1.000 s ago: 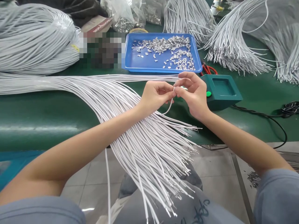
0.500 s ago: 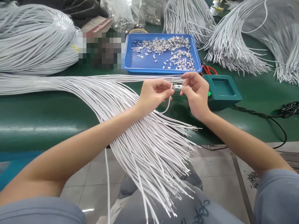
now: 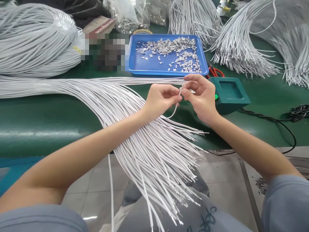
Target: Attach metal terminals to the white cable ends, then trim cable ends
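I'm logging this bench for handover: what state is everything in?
Left hand: pinching the white wire
Right hand: fingertips at that wire, exact hold unclear
White wire: bent below the fingers
White wire bundle: fanned out, drooping
Blue tray: upright, holding scattered metal terminals
Green box: upright, partly hidden
Black cable: partly bunched

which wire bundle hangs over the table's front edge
The white bundle passing under the left forearm: its loose ends fan past the front edge of the green table; the other bundles lie farther back.
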Demonstrator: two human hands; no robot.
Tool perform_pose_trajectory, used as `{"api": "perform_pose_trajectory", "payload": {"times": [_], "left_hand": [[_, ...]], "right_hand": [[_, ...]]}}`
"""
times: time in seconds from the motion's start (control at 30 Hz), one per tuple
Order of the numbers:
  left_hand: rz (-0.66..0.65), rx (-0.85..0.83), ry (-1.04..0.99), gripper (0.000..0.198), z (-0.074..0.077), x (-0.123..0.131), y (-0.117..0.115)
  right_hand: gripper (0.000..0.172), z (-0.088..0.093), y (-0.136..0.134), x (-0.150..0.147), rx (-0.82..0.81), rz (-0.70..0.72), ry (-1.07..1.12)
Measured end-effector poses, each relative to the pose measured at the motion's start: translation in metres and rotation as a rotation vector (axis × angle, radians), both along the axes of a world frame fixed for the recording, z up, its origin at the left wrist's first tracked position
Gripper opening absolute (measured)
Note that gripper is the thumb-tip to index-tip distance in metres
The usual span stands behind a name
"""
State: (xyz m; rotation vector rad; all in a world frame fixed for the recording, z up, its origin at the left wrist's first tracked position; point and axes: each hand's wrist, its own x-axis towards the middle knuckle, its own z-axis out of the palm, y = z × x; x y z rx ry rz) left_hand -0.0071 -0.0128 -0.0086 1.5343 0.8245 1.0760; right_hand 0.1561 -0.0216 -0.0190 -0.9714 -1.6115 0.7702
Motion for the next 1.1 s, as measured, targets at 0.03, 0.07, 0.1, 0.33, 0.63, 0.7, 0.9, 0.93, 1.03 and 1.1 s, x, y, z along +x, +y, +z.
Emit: {"api": "perform_pose_trajectory", "payload": {"times": [0.03,0.07,0.1,0.33,0.63,0.7,0.9,0.93,1.03,1.1], "left_hand": [[0.002,0.002,0.0,0.012,-0.0006,0.0001,0.0002],[0.006,0.006,-0.002,0.011,-0.0012,0.0002,0.0005],[0.011,0.008,-0.005,0.011,-0.0017,0.0003,0.0008],[0.024,0.004,-0.007,0.013,-0.0006,0.0006,0.0],[0.083,-0.025,-0.021,0.017,-0.0001,0.0005,0.0011],[0.073,-0.029,-0.024,0.019,0.0004,0.0004,0.0011],[0.015,-0.048,-0.039,0.026,0.001,0.0013,-0.0026],[0.012,-0.043,-0.044,0.026,0.0008,0.0015,-0.0032],[0.008,-0.024,-0.056,0.03,0.0005,0.002,-0.0045],[0.018,-0.017,-0.059,0.033,0.0008,0.002,-0.0049]], "right_hand": [[0.025,0.0002,0.0001,0.0003,-0.003,0.001,-0.003],[0.025,0.0006,-0.0001,0.0003,-0.007,0.0,-0.006],[0.024,0.0013,-0.0004,0.0002,-0.012,-0.002,-0.011],[0.02,0.0044,-0.0034,-0.0028,-0.003,0.003,-0.017],[0.014,-0.0009,0.0001,-0.0003,0.0,-0.116,0.026],[0.019,-0.0001,-0.0008,-0.0018,0.008,-0.1,0.026],[0.025,-0.0001,-0.0042,-0.0051,0.043,-0.086,0.037],[0.024,0.0001,-0.0048,-0.0053,0.04,-0.089,0.038],[0.021,0.0026,-0.0075,-0.0063,0.04,-0.089,0.04],[0.02,0.0047,-0.0097,-0.0073,0.046,-0.079,0.039]]}}
